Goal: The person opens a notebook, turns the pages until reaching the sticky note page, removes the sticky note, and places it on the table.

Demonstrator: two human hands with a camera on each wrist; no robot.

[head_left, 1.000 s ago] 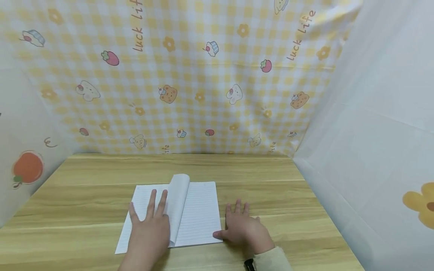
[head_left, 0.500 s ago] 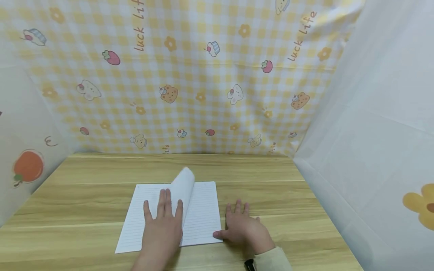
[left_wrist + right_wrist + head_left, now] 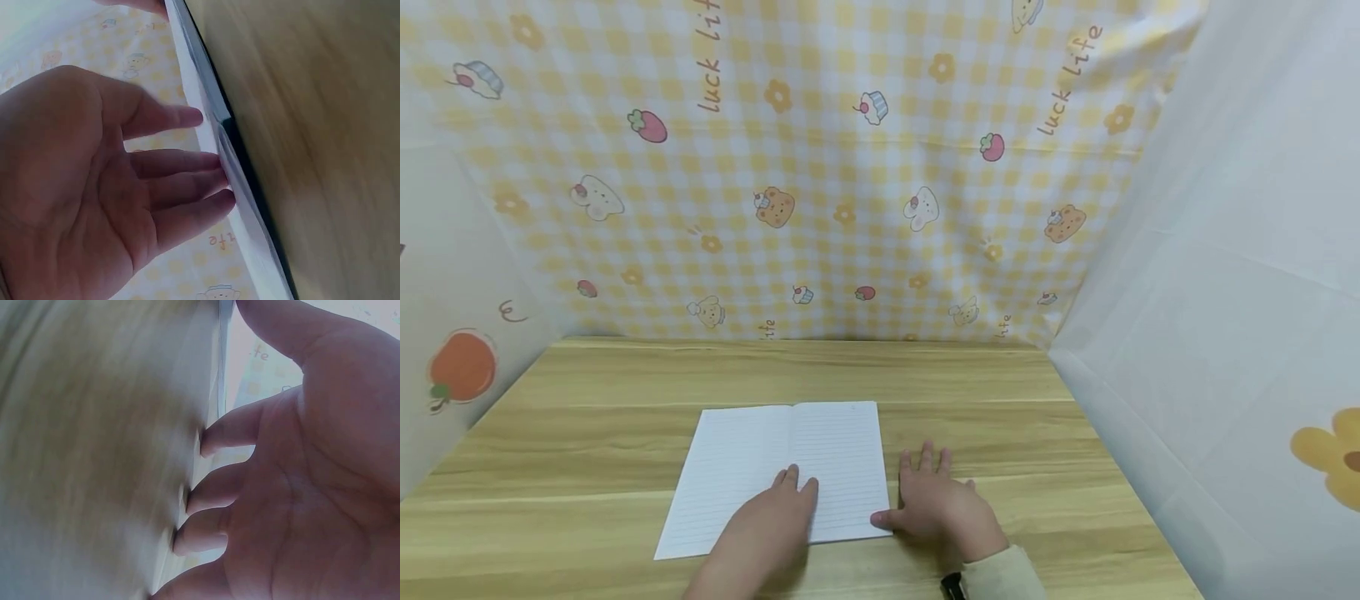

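Note:
An open notebook (image 3: 842, 467) with lined white pages lies flat on the wooden table. My left hand (image 3: 771, 521) is over its lower middle, fingertips resting on the paper near the centre fold. In the left wrist view, the fingers (image 3: 187, 187) of that hand reach out fairly straight to the page's surface, with nothing between them. My right hand (image 3: 936, 508) rests on the table to the right of the notebook, fingers spread. Its thumb presses the lower right corner of the page. In the right wrist view, the fingertips (image 3: 215, 439) touch the wood.
The wooden table (image 3: 1015, 433) stretches out around the notebook. Behind it hangs a yellow checked curtain (image 3: 820, 167) with cartoon prints, and a pale sheet (image 3: 1217, 275) closes off the right side. A dark band (image 3: 952, 586) shows at the right sleeve.
The raised, curling page has gone down flat onto the left side. My left hand has moved right, toward the centre fold and slightly nearer. The right hand has stayed put.

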